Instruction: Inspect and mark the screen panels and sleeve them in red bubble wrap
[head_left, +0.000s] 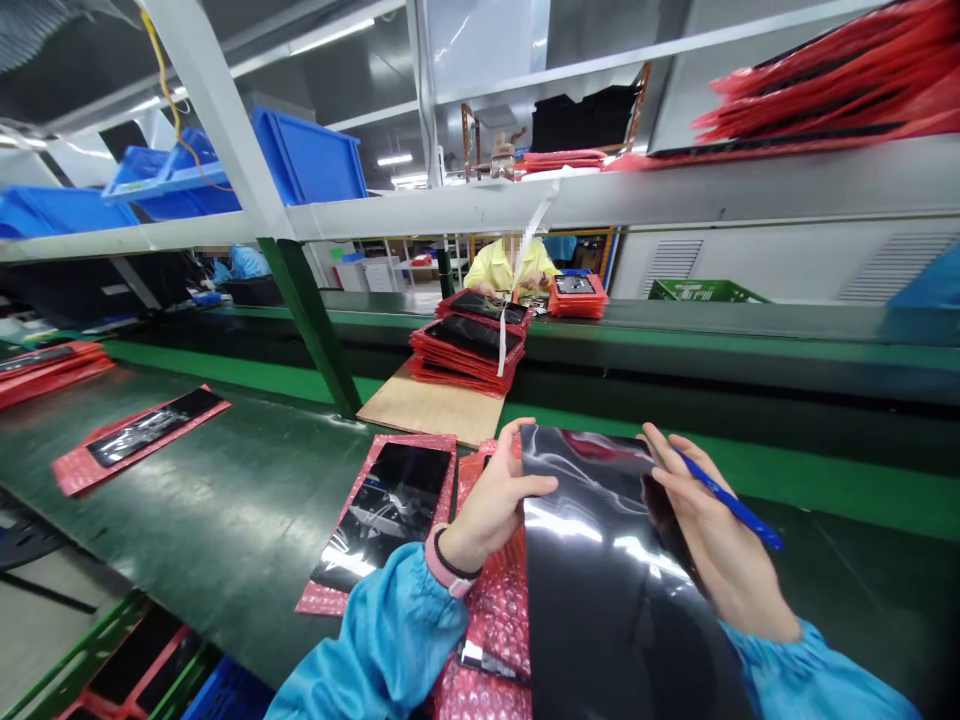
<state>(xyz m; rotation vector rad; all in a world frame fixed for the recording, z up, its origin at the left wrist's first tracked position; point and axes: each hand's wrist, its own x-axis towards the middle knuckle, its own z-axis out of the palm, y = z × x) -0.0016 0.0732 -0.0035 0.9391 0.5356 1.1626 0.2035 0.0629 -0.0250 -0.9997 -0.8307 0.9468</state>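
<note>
A glossy black screen panel (pixel 600 610) is held up in front of me, tilted, with ceiling lights reflected in it. My left hand (pixel 484 510) is closed on its left edge, thumb across the front face. At the right edge is my right hand (pixel 724 545), its fingertips against the panel's upper corner. A blue pen (pixel 731 500) is tucked between the fingers of that hand. Beneath the panel lie red bubble-wrap sleeves (pixel 499 590), partly hidden. Left of my left hand, another black screen (pixel 394 505) rests on pink bubble wrap.
Behind my hands, screens in red wrap form a stack (pixel 469 350) on a wooden board (pixel 427 400). One more wrapped screen (pixel 154 430) lies left on the green bench (pixel 247 500). A green post (pixel 311 325) supports the overhead shelf (pixel 450 215). Across the line sits a person in yellow (pixel 510 265).
</note>
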